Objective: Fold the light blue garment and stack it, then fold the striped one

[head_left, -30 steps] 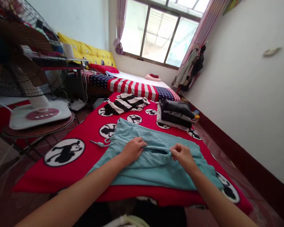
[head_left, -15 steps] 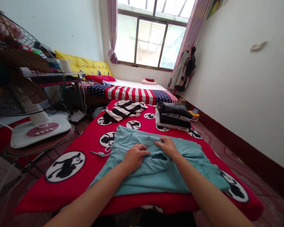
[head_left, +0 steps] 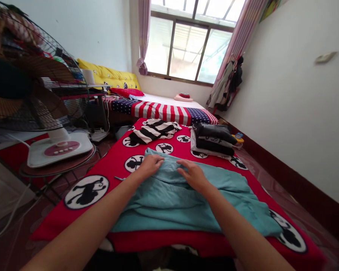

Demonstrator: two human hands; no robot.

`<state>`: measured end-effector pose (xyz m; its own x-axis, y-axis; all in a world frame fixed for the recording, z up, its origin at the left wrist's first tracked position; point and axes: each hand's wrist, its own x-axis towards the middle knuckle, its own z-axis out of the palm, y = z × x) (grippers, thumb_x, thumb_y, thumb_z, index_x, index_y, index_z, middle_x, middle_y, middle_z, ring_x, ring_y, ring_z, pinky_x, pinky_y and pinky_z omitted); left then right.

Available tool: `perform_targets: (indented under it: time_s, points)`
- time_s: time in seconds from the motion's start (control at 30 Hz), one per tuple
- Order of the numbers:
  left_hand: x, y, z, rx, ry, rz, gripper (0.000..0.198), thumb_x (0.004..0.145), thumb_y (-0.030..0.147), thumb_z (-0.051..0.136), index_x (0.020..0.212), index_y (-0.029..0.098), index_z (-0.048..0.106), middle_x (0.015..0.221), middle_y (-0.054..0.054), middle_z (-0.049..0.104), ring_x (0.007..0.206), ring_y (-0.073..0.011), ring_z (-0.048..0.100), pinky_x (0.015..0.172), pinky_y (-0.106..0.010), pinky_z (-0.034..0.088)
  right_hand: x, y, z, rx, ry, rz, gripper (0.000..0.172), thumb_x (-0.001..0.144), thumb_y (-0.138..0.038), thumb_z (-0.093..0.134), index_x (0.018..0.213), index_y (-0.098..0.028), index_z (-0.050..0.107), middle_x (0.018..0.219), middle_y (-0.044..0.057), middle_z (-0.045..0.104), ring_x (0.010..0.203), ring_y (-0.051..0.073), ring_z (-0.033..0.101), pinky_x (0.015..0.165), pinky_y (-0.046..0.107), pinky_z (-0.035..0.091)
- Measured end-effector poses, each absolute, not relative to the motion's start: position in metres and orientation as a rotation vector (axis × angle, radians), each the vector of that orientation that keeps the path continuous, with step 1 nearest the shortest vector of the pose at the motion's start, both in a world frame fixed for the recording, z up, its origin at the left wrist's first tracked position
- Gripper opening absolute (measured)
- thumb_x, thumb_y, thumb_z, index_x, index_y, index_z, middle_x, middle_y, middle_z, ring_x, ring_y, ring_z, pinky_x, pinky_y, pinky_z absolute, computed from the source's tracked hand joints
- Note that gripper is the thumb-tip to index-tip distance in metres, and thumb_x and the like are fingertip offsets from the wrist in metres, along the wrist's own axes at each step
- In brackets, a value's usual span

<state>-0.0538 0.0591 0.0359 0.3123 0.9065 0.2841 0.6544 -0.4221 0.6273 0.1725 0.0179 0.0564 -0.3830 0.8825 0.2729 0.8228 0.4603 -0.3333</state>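
While the teal garment (head_left: 186,199) lies spread on the red blanket (head_left: 110,165), its far edge is pressed by the left hand (head_left: 150,164) and the right hand (head_left: 194,175), palms down, fingers loosely curled, nothing pinched. Beyond, a striped garment (head_left: 154,130) and a folded stack (head_left: 213,139) are seen.

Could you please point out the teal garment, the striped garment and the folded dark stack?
teal garment (head_left: 169,199): head view, on its flat middle, below the hands.
striped garment (head_left: 155,130): head view, on its bunched middle.
dark stack (head_left: 214,140): head view, on the stack's front side.
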Motion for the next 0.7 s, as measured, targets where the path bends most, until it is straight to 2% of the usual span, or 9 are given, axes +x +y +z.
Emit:
perform_targets:
  time_s: [0.1,0.17,0.2,0.27,0.33,0.4,0.47,0.53,0.7]
  points:
    - [-0.060,0.066,0.015,2.220,1.376,0.678,0.047,0.088,0.038,0.041,0.120,0.014,0.064,0.136,-0.010,0.055,0.129,-0.0233,0.048,0.109,-0.035,0.034,0.172,0.013,0.041,-1.433,-2.497,0.447,0.055,0.094,-0.049,0.038,0.141,-0.021,0.044,0.150,0.006,0.037,0.141,0.023,0.029,0.114,0.043,0.023]
    - [-0.061,0.068,0.005,2.230,1.381,0.589,0.053,0.089,0.041,0.038,0.129,0.014,0.057,0.146,-0.010,0.043,0.137,-0.0226,0.037,0.114,-0.036,0.027,0.182,0.012,0.031,-1.520,-2.486,0.499,0.062,0.093,-0.054,0.036,0.145,-0.021,0.037,0.155,0.005,0.026,0.144,0.025,0.020,0.116,0.047,0.016]
    - [-0.061,0.069,0.003,2.235,1.388,0.555,0.055,0.089,0.042,0.037,0.132,0.013,0.054,0.149,-0.010,0.038,0.140,-0.0235,0.033,0.115,-0.038,0.024,0.190,0.011,0.028,-1.538,-2.450,0.508,0.063,0.092,-0.056,0.037,0.145,-0.021,0.038,0.155,0.005,0.025,0.144,0.025,0.021,0.116,0.046,0.017]
    - [-0.061,0.069,0.004,2.249,1.401,0.504,0.058,0.087,0.044,0.043,0.134,0.013,0.051,0.151,-0.013,0.034,0.141,-0.0263,0.029,0.115,-0.042,0.023,0.214,0.007,0.027,-1.539,-2.319,0.535,0.059,0.092,-0.056,0.035,0.136,-0.021,0.051,0.149,0.005,0.040,0.138,0.024,0.034,0.113,0.041,0.025]
    - [-0.058,0.066,0.011,2.260,1.427,0.484,0.057,0.083,0.042,0.050,0.132,0.013,0.053,0.150,-0.016,0.036,0.140,-0.0294,0.032,0.113,-0.044,0.026,0.248,-0.001,0.029,-1.577,-2.102,0.486,0.054,0.093,-0.054,0.033,0.119,-0.020,0.065,0.131,0.005,0.060,0.124,0.024,0.052,0.105,0.036,0.037]
    - [-0.050,0.057,0.019,2.258,1.472,0.507,0.053,0.085,0.040,0.051,0.130,0.013,0.055,0.148,-0.018,0.040,0.137,-0.0312,0.036,0.111,-0.045,0.028,0.293,-0.012,0.031,-1.713,-1.842,0.280,0.050,0.090,-0.052,0.037,0.107,-0.018,0.069,0.114,0.007,0.069,0.111,0.025,0.061,0.098,0.035,0.043]
    - [-0.032,0.042,0.026,2.281,1.487,0.573,0.051,0.088,0.040,0.049,0.131,0.014,0.054,0.148,-0.018,0.040,0.138,-0.0317,0.034,0.112,-0.047,0.026,0.341,-0.023,0.029,-1.904,-1.666,0.022,0.049,0.085,-0.051,0.044,0.110,-0.016,0.066,0.115,0.012,0.067,0.110,0.028,0.060,0.098,0.039,0.043]
    - [-0.006,0.024,0.028,2.368,1.411,0.655,0.053,0.089,0.045,0.048,0.137,0.020,0.049,0.150,-0.015,0.037,0.141,-0.0309,0.029,0.113,-0.050,0.021,0.383,-0.031,0.026,-2.104,-1.576,-0.118,0.059,0.081,-0.054,0.048,0.120,-0.012,0.060,0.123,0.018,0.061,0.115,0.032,0.057,0.099,0.043,0.042]
    - [0.053,-0.009,0.009,2.595,1.148,0.668,0.058,0.086,0.060,0.048,0.138,0.036,0.045,0.154,-0.007,0.032,0.143,-0.0358,0.021,0.109,-0.068,0.007,0.426,-0.036,0.015,-2.425,-1.442,0.092,0.086,0.075,-0.067,0.050,0.131,-0.001,0.048,0.118,0.025,0.063,0.111,0.035,0.060,0.095,0.044,0.045]
